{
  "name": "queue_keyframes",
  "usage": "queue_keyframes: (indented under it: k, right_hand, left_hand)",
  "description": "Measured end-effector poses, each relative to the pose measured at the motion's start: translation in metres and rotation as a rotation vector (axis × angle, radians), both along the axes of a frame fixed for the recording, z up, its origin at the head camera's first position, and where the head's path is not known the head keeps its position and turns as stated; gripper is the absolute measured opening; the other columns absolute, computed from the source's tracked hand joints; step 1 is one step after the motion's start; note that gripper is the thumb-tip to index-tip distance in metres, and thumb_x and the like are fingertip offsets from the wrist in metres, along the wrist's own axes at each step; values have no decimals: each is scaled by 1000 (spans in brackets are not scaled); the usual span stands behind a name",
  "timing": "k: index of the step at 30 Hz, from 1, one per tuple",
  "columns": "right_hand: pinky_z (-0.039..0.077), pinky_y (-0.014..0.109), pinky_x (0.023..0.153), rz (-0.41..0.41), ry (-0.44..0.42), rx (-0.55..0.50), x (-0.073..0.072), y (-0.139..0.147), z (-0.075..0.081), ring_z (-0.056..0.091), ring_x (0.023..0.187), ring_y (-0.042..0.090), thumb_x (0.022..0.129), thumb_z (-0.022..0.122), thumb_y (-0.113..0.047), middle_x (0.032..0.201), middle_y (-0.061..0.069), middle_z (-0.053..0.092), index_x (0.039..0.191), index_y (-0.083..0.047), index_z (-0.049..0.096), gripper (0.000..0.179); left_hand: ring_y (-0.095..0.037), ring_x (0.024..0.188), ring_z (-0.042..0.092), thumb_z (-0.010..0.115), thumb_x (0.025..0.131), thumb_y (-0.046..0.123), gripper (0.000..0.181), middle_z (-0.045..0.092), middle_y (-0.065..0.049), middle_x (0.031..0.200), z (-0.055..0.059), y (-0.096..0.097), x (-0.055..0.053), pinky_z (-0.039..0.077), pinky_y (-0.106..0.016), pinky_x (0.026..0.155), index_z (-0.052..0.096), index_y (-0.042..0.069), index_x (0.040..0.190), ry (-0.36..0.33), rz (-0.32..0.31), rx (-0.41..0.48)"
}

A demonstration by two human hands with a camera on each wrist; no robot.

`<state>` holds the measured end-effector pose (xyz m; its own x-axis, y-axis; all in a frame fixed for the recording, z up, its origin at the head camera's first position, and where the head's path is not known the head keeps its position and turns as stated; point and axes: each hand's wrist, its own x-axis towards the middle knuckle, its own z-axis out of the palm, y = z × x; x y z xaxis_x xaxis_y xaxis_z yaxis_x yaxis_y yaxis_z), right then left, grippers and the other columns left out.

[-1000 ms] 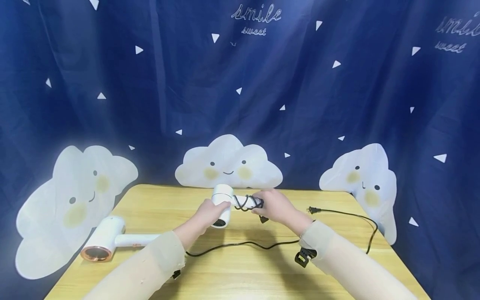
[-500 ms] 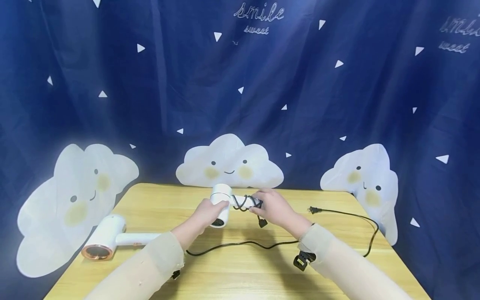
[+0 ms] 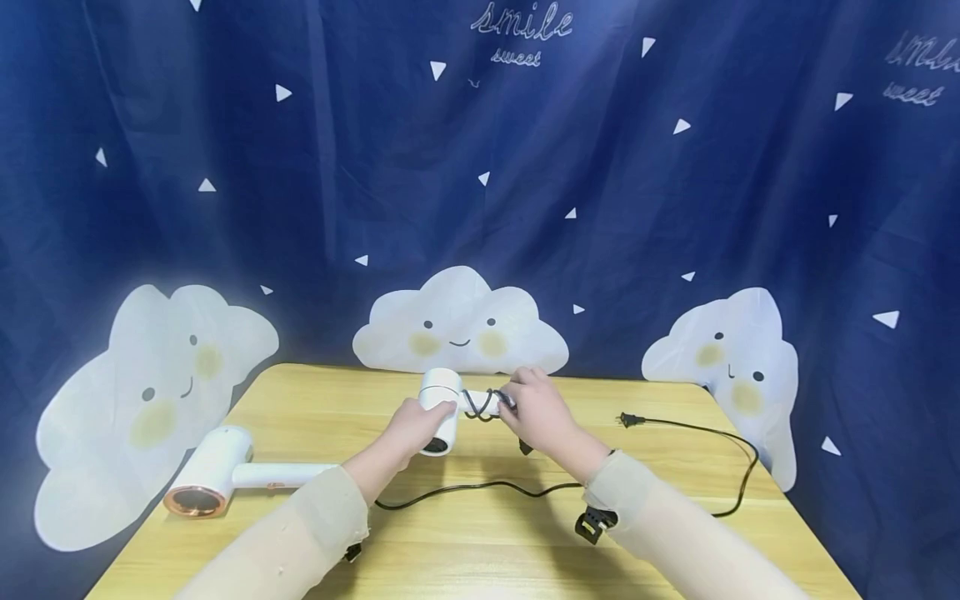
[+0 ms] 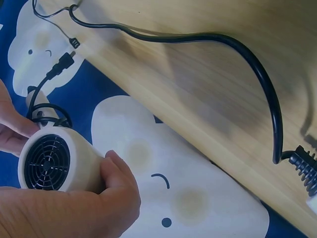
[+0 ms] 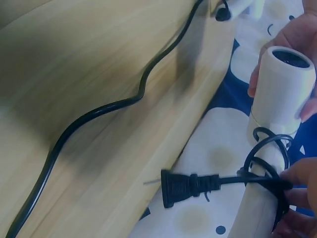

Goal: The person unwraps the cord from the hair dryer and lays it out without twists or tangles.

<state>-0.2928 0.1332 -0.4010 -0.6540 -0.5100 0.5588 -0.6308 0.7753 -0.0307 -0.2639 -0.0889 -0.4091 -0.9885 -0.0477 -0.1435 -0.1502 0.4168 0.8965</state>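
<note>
Clock read from the middle of the table point(image 3: 472, 554) in the head view, twelve at the far edge. Farthest left, between nine and ten, a pale smiling cloud point(image 3: 153, 408) printed on the navy curtain point(image 3: 420, 208). Next, at nine on the wood, a copper-rimmed white dryer point(image 3: 228, 471): mouth toward seven, handle toward three, handle end hidden behind the left sleeve point(image 3: 300, 521). Then, between ten and eleven, the left hand point(image 3: 412, 427), clamped round the barrel of a second dryer. Just past it, short of twelve and off the table, that plain white dryer point(image 3: 441, 392): dark grille toward six, handle toward three, wound black cord point(image 5: 270, 184) crisscrossed about the handle. Across the table's middle, a slack black cord point(image 3: 504, 482), running toward three and out of sight at the right sleeve point(image 3: 667, 512). At two, a dangling plug point(image 5: 182, 189), prongs toward nine in the right wrist view. Between one and two, the right hand point(image 3: 538, 408), fingers and thumb clamped on the wound black cord at the handle, handle tip hidden. Farther right, between two and three on the wood, a loose plug point(image 3: 631, 420), prongs toward nine.
</note>
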Motion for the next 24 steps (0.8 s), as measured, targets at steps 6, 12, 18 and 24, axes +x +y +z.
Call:
queue_keyframes:
  k: [6, 12, 18, 24]
  right_hand:
    - [39, 34, 69, -30, 100, 63, 2, -8, -2, 43, 73, 22, 87, 74, -12, 77, 0, 55, 84, -8, 74, 6]
    - [44, 33, 65, -48, 171, 146, 3, -15, -3, 50, 67, 21, 83, 75, -3, 71, 3, 56, 80, -5, 70, 6]
    - [48, 28, 53, -105, 132, 188, 6, -22, -2, 50, 60, 17, 82, 72, 2, 70, 3, 50, 80, -4, 69, 8]
    - [52, 26, 52, -138, 62, 197, 10, -28, 1, 55, 59, 17, 85, 73, 2, 73, 3, 50, 84, -4, 71, 6]
  left_hand:
    - [-29, 91, 58, 61, 93, 41, 68, 55, -21, 106, -1, 1, 1, 53, -35, 73, 43, -15, 126, -9, 4, 8]
    - [-29, 91, 58, 61, 93, 41, 67, 55, -21, 107, -2, 2, 2, 53, -35, 73, 43, -15, 126, -5, 6, 12]
    - [-29, 91, 59, 61, 94, 39, 65, 55, -21, 108, -2, 3, 3, 54, -35, 73, 43, -14, 127, -6, 10, 40]
    - [-29, 92, 58, 61, 94, 39, 64, 55, -20, 109, -7, 4, 3, 54, -35, 74, 43, -13, 127, -9, 19, 40]
